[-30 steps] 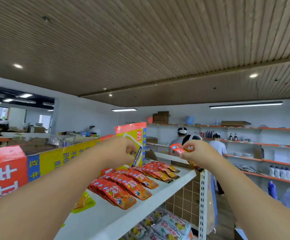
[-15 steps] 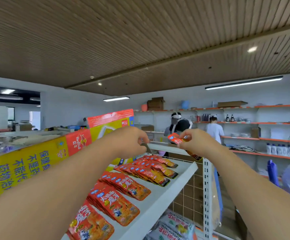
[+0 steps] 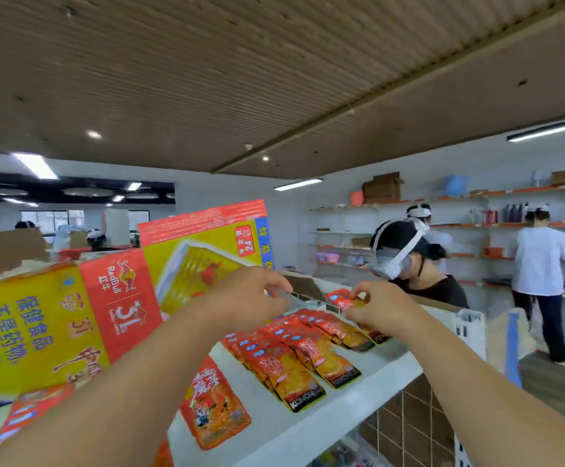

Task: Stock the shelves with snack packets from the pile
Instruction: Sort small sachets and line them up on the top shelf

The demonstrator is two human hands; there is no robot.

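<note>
Head: right hand (image 3: 383,310) pinched a red snack packet (image 3: 342,299) by its edge, just above the 1 o'clock end of the packet row (image 3: 303,357) on the white shelf (image 3: 380,377). Left hand (image 3: 252,298) was at the packet's 9 o'clock, fingers curled, hold unclear. Best to lay it overlapping the last packet, same tilt. Versus 0.5 s back, the packet sat closer to the row

Brown slatted ceiling (image 3: 207,79), strip lights (image 3: 298,183), white walls (image 3: 234,193), orange-edged wall shelves (image 3: 496,191); floor (image 3: 564,389) looks wooden.
</note>
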